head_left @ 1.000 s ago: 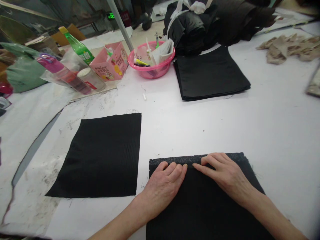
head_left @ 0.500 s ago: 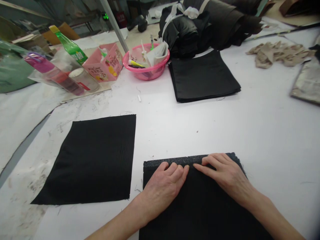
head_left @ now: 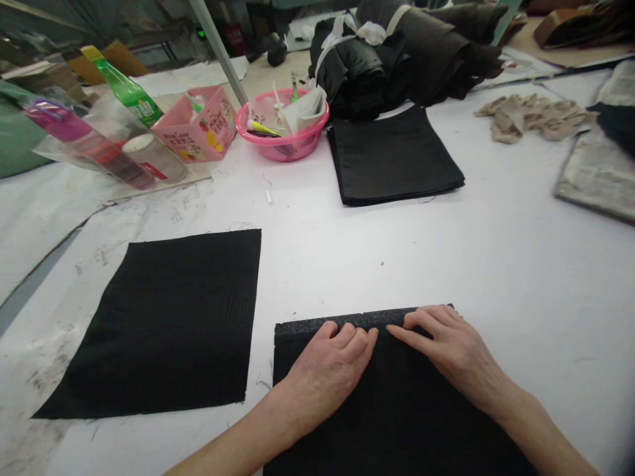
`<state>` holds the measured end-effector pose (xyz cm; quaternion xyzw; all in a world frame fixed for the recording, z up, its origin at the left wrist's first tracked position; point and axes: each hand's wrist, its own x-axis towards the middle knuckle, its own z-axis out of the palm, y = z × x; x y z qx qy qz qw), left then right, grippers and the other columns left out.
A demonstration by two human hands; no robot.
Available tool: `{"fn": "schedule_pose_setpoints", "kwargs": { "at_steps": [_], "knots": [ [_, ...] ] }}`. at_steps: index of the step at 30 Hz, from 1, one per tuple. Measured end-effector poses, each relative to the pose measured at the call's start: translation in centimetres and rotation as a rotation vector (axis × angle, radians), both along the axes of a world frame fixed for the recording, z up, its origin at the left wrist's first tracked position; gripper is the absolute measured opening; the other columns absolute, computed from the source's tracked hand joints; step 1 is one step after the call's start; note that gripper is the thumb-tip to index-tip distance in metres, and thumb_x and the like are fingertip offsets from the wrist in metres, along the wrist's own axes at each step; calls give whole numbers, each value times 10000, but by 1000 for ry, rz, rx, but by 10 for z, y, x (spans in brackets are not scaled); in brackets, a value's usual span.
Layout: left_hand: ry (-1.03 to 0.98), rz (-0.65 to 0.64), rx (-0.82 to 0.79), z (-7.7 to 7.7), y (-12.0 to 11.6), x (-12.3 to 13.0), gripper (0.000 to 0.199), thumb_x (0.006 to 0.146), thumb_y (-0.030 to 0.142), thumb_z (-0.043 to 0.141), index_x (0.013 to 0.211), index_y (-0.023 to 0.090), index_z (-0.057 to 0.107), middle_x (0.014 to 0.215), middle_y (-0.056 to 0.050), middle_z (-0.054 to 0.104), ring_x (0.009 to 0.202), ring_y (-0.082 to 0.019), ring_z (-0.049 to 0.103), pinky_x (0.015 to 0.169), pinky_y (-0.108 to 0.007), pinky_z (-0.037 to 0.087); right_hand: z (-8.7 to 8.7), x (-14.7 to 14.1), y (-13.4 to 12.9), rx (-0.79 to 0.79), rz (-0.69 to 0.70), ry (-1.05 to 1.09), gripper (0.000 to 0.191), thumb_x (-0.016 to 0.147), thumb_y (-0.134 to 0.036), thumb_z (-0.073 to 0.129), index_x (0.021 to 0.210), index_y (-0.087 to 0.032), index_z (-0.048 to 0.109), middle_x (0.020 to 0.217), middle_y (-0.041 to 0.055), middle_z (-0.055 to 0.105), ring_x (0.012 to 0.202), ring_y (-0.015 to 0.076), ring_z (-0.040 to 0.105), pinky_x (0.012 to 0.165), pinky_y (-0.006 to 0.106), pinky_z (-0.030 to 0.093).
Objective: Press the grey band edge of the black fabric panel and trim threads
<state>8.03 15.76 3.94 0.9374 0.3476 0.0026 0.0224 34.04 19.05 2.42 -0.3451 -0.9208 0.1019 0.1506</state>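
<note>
A black fabric piece (head_left: 391, 423) lies in front of me, with a speckled dark grey strip (head_left: 302, 326) along its far edge. My left hand (head_left: 330, 363) is closed there, its fingers curled and pressed on the strip's near border. Close to its right, my right hand (head_left: 459, 350) grips the same edge, thumb stretched towards the left hand and the other fingers bent over the strip. A narrow gap separates the two hands. What lies under the fingertips is hidden. Left of this piece, a second black fabric piece (head_left: 169, 324) rests flat on the table.
The white table (head_left: 520, 264) bears a stack of black fabric (head_left: 394, 158) farther back. Behind it are dark bundled rolls (head_left: 357, 66). A pink basin (head_left: 282, 147), a pink box (head_left: 198, 129) and a green bottle (head_left: 126, 89) stand back left. Beige cloth (head_left: 536, 116) lies at right.
The whole view has shifted slightly, so the table things appear a little farther left. Both hands stay on the strip, with the right hand slightly nearer the fabric's right corner.
</note>
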Motion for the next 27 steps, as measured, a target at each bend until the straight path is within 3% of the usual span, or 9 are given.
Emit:
{"fn": "schedule_pose_setpoints", "kwargs": {
  "at_steps": [27],
  "knots": [
    [-64, -60, -22, 1, 10, 21, 413, 990, 90, 352, 1398, 43, 393, 1032, -54, 512, 907, -179, 475, 738, -349, 407, 2, 19, 1, -8, -69, 77, 320, 1002, -143, 444, 1211, -295, 632, 1037, 48, 597, 986, 183, 537, 874, 361, 393]
  ]
}}
